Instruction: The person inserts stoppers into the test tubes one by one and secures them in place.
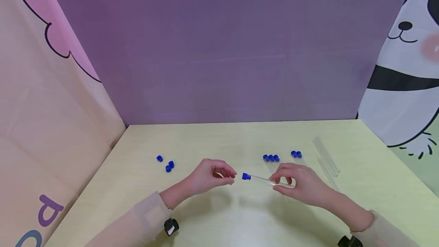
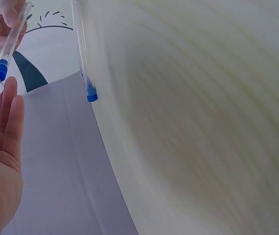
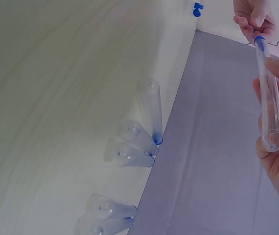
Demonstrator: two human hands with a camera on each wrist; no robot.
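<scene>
- Counter (image 1: 236, 228): capped tubes (image 3: 152, 110) right of ctr., bare tubes (image 1: 325, 154) far R; all look empty.
- R hand (image 1: 300, 185) pinches tube; L hand (image 1: 213, 176) loose, fingers apart, just off cap.
- Tube (image 3: 270, 105): above counter, betw. hands, looks empty. Prob. capping, nearly done; next, check cap (image 1: 246, 176), lay down.
- Loose caps (image 1: 168, 168): 3, L side.

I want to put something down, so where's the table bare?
Bare table: far middle, between the loose caps and capped tubes; near middle, between the sleeves. Crowded: behind the right hand, where tubes lie close.
</scene>
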